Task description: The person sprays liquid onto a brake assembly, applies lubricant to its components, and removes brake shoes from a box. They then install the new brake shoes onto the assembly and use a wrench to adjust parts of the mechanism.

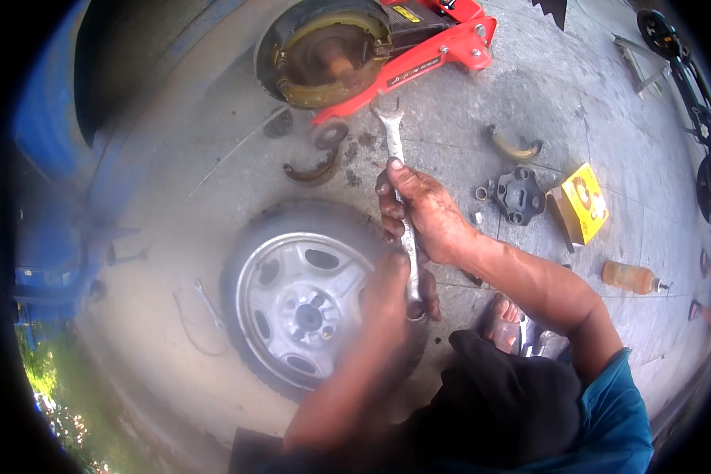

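Note:
A long silver combination wrench (394, 141) stands roughly upright in the picture, its open jaw at the far end and its ring end close to me. My right hand (433, 212) is closed around its middle, thumb along the shaft. Lower down, my left hand (387, 286) wraps the shaft near the ring end; it is slightly blurred, with dark-stained fingertips showing past the wrench. Beneath the left hand lies a tyre on a silver steel wheel (280, 292). Beyond the open jaw is a brake assembly (292, 83) with curved shoes and a rusty hub.
A red floor jack (442, 65) sits by the brake assembly. Loose brake shoes (312, 172) (516, 148), a dark hub cap (520, 196), a yellow box (583, 204) and a bottle of amber liquid (628, 277) lie on the concrete. Another wrench (209, 304) lies left of the wheel.

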A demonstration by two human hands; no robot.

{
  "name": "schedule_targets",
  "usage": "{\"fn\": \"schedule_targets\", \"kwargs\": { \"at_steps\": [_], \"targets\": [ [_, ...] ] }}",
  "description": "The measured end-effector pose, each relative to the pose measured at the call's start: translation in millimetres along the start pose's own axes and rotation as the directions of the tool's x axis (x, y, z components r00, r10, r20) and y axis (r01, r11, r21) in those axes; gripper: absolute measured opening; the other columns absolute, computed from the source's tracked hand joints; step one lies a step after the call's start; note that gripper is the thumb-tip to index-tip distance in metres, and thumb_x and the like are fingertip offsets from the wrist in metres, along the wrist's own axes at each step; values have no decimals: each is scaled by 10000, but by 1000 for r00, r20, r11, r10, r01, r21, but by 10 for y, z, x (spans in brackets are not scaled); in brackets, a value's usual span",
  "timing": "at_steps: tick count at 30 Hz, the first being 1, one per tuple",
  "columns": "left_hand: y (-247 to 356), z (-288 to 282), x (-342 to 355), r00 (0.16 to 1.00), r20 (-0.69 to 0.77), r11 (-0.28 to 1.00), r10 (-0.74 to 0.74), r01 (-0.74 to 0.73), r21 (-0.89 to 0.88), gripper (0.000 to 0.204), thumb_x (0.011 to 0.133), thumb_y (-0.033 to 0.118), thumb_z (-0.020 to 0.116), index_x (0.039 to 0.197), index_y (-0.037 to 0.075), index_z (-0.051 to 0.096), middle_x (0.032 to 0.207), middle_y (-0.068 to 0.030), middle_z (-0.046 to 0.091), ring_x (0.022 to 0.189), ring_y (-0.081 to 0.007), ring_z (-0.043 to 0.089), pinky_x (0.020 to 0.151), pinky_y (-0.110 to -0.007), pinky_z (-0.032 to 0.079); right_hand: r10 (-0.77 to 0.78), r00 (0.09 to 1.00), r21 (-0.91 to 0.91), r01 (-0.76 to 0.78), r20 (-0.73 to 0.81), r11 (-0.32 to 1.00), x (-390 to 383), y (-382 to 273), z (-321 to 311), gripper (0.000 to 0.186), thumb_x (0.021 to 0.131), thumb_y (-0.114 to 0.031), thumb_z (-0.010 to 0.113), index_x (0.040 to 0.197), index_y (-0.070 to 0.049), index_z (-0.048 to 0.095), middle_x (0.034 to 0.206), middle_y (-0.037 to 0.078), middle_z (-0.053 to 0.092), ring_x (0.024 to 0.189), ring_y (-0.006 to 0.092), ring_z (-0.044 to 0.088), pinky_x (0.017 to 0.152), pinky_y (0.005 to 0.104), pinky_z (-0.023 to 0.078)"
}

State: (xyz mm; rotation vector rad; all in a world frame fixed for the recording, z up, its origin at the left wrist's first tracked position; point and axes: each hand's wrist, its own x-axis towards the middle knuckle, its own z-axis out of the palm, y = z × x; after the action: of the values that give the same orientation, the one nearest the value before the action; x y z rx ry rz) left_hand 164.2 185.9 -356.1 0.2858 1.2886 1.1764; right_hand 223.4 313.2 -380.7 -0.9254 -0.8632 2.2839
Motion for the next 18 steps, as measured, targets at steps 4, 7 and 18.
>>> {"fn": "schedule_targets", "kwargs": {
  "at_steps": [4,7,18],
  "targets": [
    [-23,204,-15,993,-115,988,3,-21,-156,344,981,357,448,989,18,508,591,-42,468,429,-148,455,380,-279,360,-9,996,119,20,-85,993,36,-178,142,375,964,-456,477,846,-100,486,629,-22,386,509,116,370,453,282,328],
    [232,366,568,987,-145,993,64,-48,110,374,990,336,426,1068,-7,555,752,-76,563,569,-144,532,492,-276,427,-36,968,24,43,-248,999,424,-347,-13,359,974,-432,459,792,-122,469,577,-45,343,464,103,321,428,277,282],
    [163,367,456,950,-127,891,285,-214,400,415,987,305,417,1161,-50,543,979,-202,614,849,-337,591,733,-399,482,-28,968,21,34,-251,999,378,-488,118,364,967,-436,464,775,-127,446,569,-42,338,451,93,292,423,278,241]
  ]
}}
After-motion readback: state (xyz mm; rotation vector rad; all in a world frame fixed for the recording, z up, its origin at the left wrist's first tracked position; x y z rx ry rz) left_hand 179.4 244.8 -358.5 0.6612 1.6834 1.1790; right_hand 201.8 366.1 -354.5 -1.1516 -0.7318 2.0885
